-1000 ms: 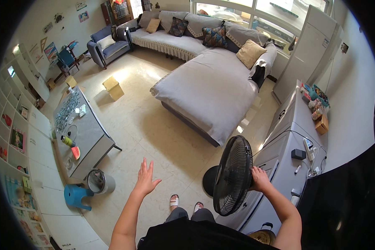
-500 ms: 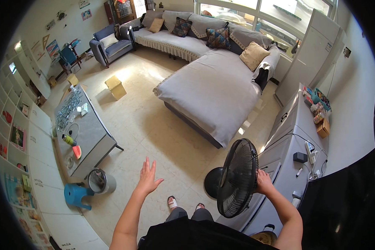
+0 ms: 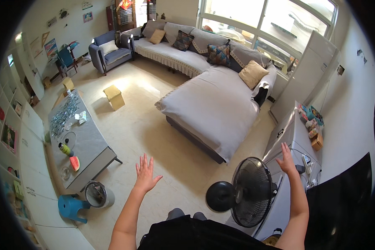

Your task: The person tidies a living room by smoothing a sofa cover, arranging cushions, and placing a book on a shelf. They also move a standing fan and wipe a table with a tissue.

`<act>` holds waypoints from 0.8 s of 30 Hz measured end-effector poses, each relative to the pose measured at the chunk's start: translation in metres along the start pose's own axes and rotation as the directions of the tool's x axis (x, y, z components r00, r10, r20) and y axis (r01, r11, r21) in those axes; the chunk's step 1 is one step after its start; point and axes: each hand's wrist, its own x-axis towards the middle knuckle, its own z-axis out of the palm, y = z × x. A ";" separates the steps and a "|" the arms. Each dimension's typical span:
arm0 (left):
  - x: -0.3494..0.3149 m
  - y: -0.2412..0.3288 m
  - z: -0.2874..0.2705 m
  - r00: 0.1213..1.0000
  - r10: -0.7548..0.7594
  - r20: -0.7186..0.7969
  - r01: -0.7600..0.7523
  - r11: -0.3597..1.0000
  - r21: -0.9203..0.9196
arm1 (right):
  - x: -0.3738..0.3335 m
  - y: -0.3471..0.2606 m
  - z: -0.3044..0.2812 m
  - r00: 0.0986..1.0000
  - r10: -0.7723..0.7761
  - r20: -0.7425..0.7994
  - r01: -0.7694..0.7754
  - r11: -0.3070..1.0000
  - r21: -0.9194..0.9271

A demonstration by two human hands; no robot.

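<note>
A black standing fan with a round wire cage stands on the floor to my front right, its round base beside the cage. My right hand is held up beyond the fan, over the edge of the low grey cabinet, fingers stretched and apart, nothing in it. My left hand is raised over the tiled floor with its fingers spread, likewise holding nothing. Neither hand touches the fan.
At left, a grey coffee table bears a watermelon slice and a green bottle. A bin and blue stool stand near it. Ahead are a cardboard box and grey sofa; at right, a low cabinet and television.
My right hand has let go of the fan's cage and moved forward and up to the right. The fan appears lower in view. My left hand stays raised and spread.
</note>
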 end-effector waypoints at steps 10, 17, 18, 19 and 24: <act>0.015 -0.112 -0.044 0.988 -0.140 -0.069 0.139 0.990 -0.024 | 0.137 -0.224 0.043 0.950 -0.271 0.156 0.251 0.958 0.136; 0.054 -0.196 -0.070 0.947 -0.307 -0.092 0.304 0.952 -0.045 | 0.246 -0.354 0.152 0.792 -0.555 0.256 0.527 0.832 0.173; 0.065 -0.208 -0.074 0.936 -0.341 -0.089 0.337 0.940 -0.050 | 0.268 -0.371 0.169 0.766 -0.582 0.272 0.555 0.813 0.177; 0.075 -0.222 -0.078 0.923 -0.375 -0.085 0.371 0.927 -0.056 | 0.289 -0.388 0.183 0.738 -0.610 0.289 0.583 0.792 0.182; 0.132 -0.287 -0.112 0.841 -0.526 -0.129 0.529 0.849 -0.015 | 0.404 -0.493 0.247 0.620 -0.741 0.259 0.703 0.671 0.237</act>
